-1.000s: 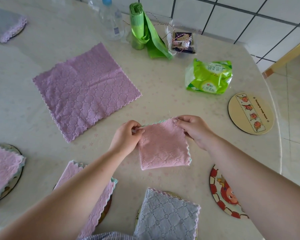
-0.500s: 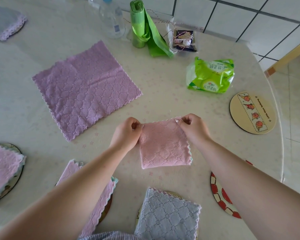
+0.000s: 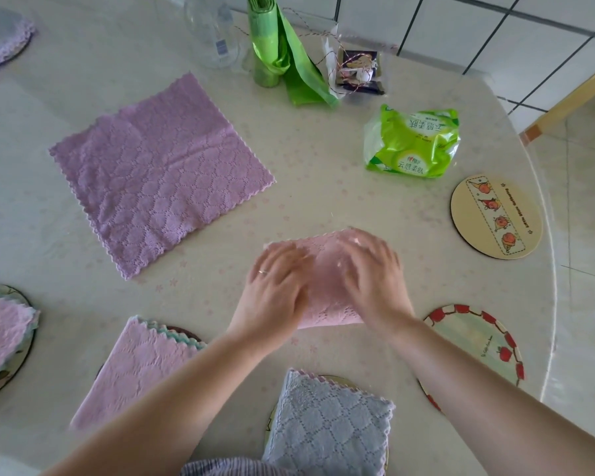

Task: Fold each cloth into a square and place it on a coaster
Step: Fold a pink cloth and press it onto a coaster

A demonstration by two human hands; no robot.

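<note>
A small pink cloth (image 3: 327,290), folded into a square, lies flat on the table in front of me. My left hand (image 3: 277,286) presses on its left half with fingers spread flat. My right hand (image 3: 371,276) lies flat on its right half; both are blurred by motion. A large purple cloth (image 3: 158,170) is spread unfolded at the back left. Two bare coasters are to the right: a red-rimmed one (image 3: 474,341) just beside my right forearm and a beige one (image 3: 495,216) farther back.
Folded cloths sit on coasters near me: pink (image 3: 134,369), grey (image 3: 330,427), pink at the left edge (image 3: 0,334), grey at the far left (image 3: 0,36). A green tissue pack (image 3: 413,142), green bag roll (image 3: 272,46), clear bottle (image 3: 213,32) and small packet (image 3: 358,72) stand at the back.
Both hands let go of the pink cloth's top corners, where they were pinching it, and now lie flat on top of it. The cloth has settled onto the table.
</note>
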